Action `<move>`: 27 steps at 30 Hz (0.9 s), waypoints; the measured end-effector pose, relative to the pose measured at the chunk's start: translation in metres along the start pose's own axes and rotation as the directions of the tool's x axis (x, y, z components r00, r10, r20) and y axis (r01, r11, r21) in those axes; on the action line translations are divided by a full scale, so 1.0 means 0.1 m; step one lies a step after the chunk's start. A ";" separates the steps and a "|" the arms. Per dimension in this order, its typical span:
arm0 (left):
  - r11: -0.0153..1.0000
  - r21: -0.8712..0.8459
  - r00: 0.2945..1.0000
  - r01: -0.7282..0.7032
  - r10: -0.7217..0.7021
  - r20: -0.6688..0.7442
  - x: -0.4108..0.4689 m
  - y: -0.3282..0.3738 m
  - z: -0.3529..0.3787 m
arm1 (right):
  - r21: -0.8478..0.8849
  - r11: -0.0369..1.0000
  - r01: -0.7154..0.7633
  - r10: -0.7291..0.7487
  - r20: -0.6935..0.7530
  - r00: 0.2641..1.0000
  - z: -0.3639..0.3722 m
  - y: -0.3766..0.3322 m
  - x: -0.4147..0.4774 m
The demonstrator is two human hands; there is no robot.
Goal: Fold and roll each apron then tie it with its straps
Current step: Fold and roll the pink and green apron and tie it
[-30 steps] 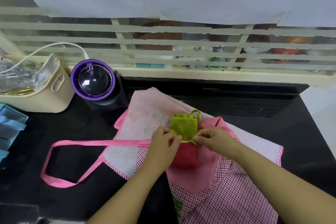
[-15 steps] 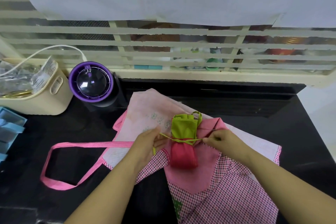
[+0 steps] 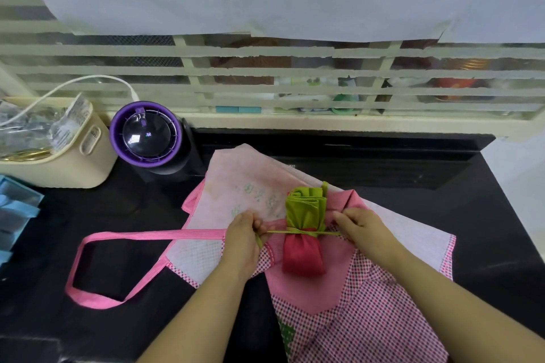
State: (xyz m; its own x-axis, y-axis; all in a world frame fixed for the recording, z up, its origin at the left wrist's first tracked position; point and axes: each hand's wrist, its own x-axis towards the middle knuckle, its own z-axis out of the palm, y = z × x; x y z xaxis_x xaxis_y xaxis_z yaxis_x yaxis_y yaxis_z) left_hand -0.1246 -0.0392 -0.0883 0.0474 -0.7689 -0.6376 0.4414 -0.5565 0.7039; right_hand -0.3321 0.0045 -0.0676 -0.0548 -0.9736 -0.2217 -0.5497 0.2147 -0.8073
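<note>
"Apron roll [image 3: 303, 233], green at the far end and red at the near end: where is it lying?"

"On top of the pink checked apron [image 3: 383, 318], which is spread over the black table [image 3: 486, 215]. A thin green strap [image 3: 277, 232] crosses the roll's waist, just where green meets red."

"And the hands?"

"They're apart, one on each side of the roll. The left hand [image 3: 244, 242] pinches one end of the strap, with a short tail hanging below its fingers. The right hand [image 3: 362, 230] pinches the other end. The strap runs taut between them, so I'd judge the knot is being cinched."

"What could spoil it?"

"Uneven pull, mostly. Nothing presses the roll down, so a harder tug from one side could drag it sideways or turn it. The strap is narrow and sits on a seam between two bulges. If it slides toward either end, the roll could loosen and the folds at the green end could spring open."

"Anything else?"

"The cloth underneath is soft and may bunch, and a fold of it could get caught in the knot. I can't tell whether the strap is crossed once or twice, and a single crossing would likely slacken as soon as the fingers let go. The pink strap [image 3: 147, 235] loops out near the left wrist and could snag on it."
</note>
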 end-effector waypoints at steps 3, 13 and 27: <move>0.994 0.096 0.999 -0.051 0.049 0.016 -0.03 0.03 -0.02 | -0.107 0.992 0.069 -0.064 0.049 0.997 0.02 0.00 -0.04; 0.982 0.175 0.980 -0.074 0.039 0.195 -0.21 0.09 0.17 | -0.327 0.924 0.198 -0.133 0.209 0.969 0.21 -0.11 -0.04; 0.417 0.811 0.893 -0.411 0.362 0.266 -0.21 0.51 0.19 | -0.269 0.960 0.080 -0.055 0.098 0.994 0.36 -0.10 0.10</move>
State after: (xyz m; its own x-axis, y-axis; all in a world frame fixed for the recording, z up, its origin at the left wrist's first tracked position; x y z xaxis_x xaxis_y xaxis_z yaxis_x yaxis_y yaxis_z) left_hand -0.1199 -0.0577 -0.0327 -0.0366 -0.9721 -0.2316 -0.5618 -0.1716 0.8093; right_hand -0.2969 -0.0045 -0.0811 0.0579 -0.9716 -0.2296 -0.7560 0.1075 -0.6457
